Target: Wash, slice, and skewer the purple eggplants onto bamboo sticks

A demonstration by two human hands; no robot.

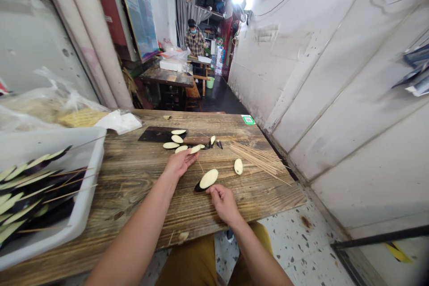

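My left hand (pixel 182 161) has its fingers closed round a pale eggplant slice (pixel 195 149), beside more slices lying near the cleaver. The cleaver's dark blade (pixel 156 134) lies flat on the wooden table (pixel 134 187), its brown handle pointing right. Pinched in my right hand (pixel 219 199) is the end of a skewered eggplant piece (pixel 208 178), with dark skin and a pale cut face; a thin stick shows beyond it. One more eggplant slice (pixel 238 166) rests to the right, near a spread of bamboo skewers (pixel 259 158).
At the left stands a white tub (pixel 97 161) of skewered eggplant slices, with plastic bags (pixel 50 105) behind it. A green code card (pixel 248 119) lies at the table's far right corner. Further back are another table (pixel 167 76) and a masked person (pixel 194 40).
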